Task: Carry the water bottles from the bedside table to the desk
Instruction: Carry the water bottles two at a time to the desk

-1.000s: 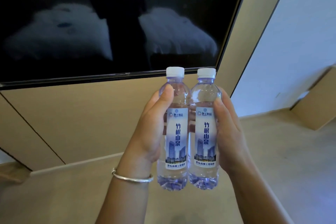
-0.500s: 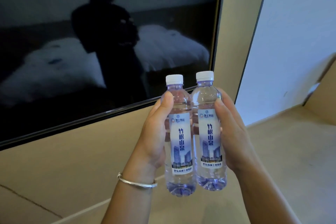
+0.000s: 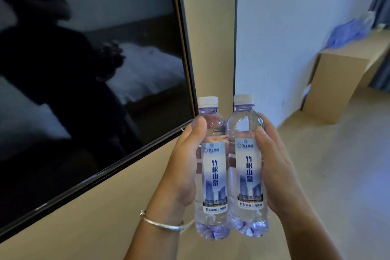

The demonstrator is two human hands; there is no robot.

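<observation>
Two clear water bottles with white caps and blue-white labels stand upright side by side in the air in front of me, touching each other. My left hand (image 3: 181, 167) grips the left bottle (image 3: 213, 177), thumb laid across its shoulder. My right hand (image 3: 274, 171) grips the right bottle (image 3: 249, 173) in the same way. A wooden desk (image 3: 346, 63) shows at the far right against the white wall, some way off across the floor.
A large dark wall-mounted television (image 3: 88, 74) fills the left, reflecting a bed and a person. Beige wall panelling (image 3: 88, 221) runs below it. A blue crumpled thing (image 3: 348, 31) lies on the desk. Pale floor (image 3: 329, 164) stretches to the right.
My view has swung to the right: the television has slid left and the desk has come further into sight. Both hands still hold the bottles as before.
</observation>
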